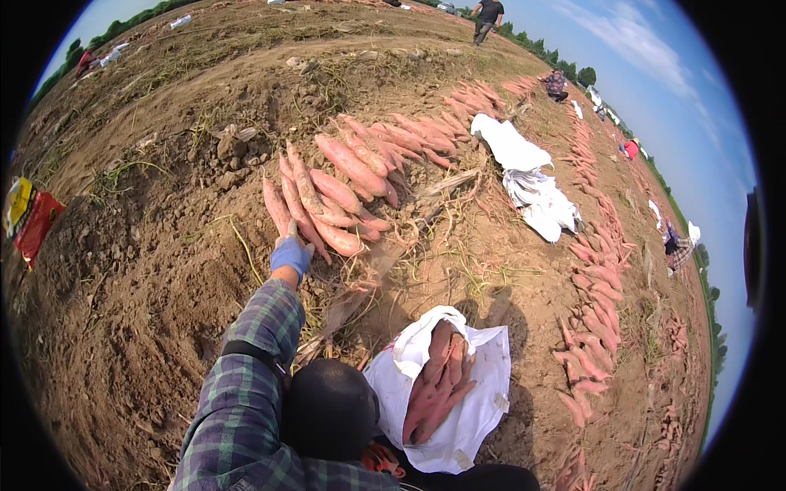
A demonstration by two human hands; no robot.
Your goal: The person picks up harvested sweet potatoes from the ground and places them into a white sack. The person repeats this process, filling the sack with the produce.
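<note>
My left hand point(291, 255), in a blue glove with bare fingertips, reaches to the near end of a row of sweet potatoes. Its fingers touch the lower end of a pink sweet potato point(277, 205), with a longer one point(301, 208) close beside the thumb. Whether the fingers grip either one is unclear. My right hand is out of view. In front of me stands an open white woven sack point(485, 368), partly filled with sweet potatoes point(439, 383). Left of the sack is a rounded dark shape point(330, 408), probably my knee.
A heap of white sacks point(528, 178) lies beyond the row. Another long row of sweet potatoes point(599, 294) runs along the right. A red and yellow bag point(34, 221) lies far left. One person point(489, 18) is upright in the distance; others point(556, 85) crouch along the rows.
</note>
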